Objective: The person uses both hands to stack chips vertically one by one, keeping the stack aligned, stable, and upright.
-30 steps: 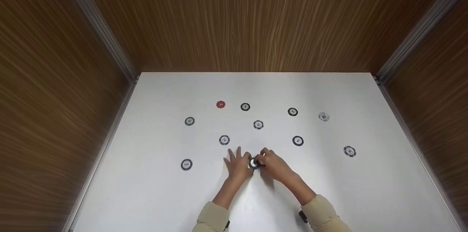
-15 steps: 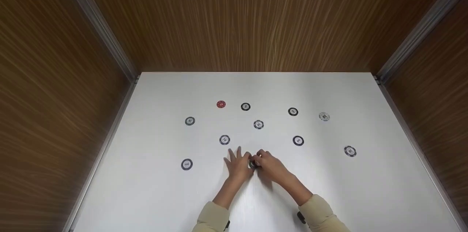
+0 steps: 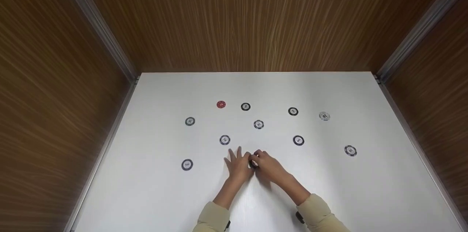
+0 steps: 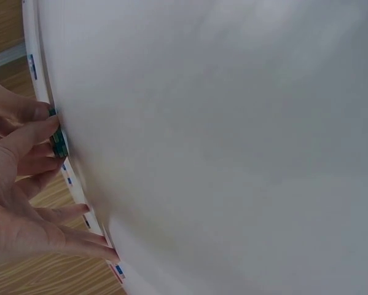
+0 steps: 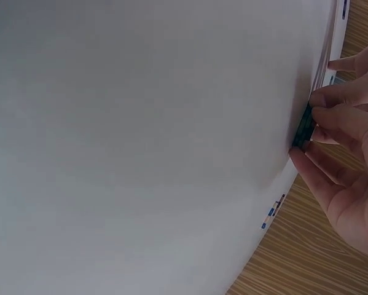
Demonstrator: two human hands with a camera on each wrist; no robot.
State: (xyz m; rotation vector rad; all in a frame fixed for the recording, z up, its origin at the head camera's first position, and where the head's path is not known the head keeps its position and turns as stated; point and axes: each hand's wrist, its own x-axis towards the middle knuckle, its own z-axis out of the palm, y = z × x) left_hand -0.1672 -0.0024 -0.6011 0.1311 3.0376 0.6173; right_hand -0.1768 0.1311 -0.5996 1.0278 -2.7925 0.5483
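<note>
A small stack of dark green poker chips sits on the white table between my hands, mostly hidden by fingers in the head view. Its layered green edge shows in the left wrist view as a chip stack. My left hand grips the stack's left side with thumb and index finger, its other fingers spread on the table. From the other side, my right hand pinches the chips with curled fingers. Both hands also meet at the green stack in the right wrist view.
Single chips lie scattered flat: a red chip, a white chip, and several dark-rimmed ones, such as the chip left of my left hand and the chip to the right. Wood-grain panels border the white table.
My right hand has shifted slightly left, and its fingers now cover more of the chip stack. My left hand has stayed in place.
</note>
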